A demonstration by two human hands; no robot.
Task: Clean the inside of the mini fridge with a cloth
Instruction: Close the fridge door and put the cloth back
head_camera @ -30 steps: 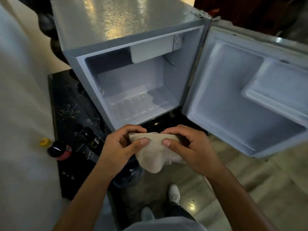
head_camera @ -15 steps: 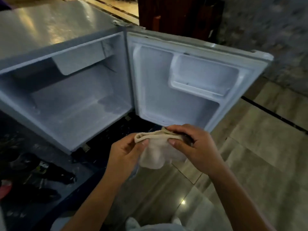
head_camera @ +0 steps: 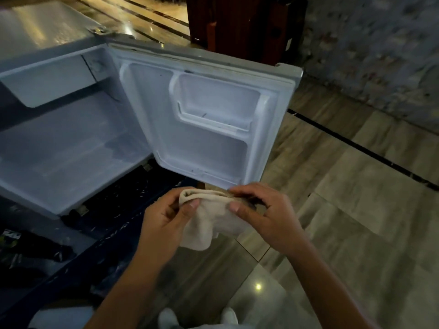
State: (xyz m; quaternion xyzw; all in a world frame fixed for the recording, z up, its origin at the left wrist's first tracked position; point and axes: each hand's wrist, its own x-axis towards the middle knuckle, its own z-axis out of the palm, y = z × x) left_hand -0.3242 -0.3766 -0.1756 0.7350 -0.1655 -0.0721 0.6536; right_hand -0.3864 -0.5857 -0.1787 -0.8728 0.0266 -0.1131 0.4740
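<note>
A small grey mini fridge (head_camera: 59,148) stands open on a dark low stand, its white interior bare. Its door (head_camera: 204,129) swings out to the right, showing an inner shelf pocket. Just below the door's lower edge I hold a folded beige cloth (head_camera: 211,217) in both hands. My left hand (head_camera: 164,222) pinches its left end with thumb on top. My right hand (head_camera: 268,214) grips its right end, fingers curled over the fold. The cloth's loose part hangs down between my hands.
A dark patterned stand (head_camera: 114,229) carries the fridge, with dark bottles (head_camera: 31,252) lying at its lower left. Glossy tiled floor (head_camera: 356,210) spreads to the right. A dark red wooden piece of furniture (head_camera: 242,27) stands behind the door. My shoes (head_camera: 228,317) show at the bottom.
My view has swung right, so the fridge sits further left and the door is now central. Both hands keep hold of the cloth and have shifted toward the door's lower edge.
</note>
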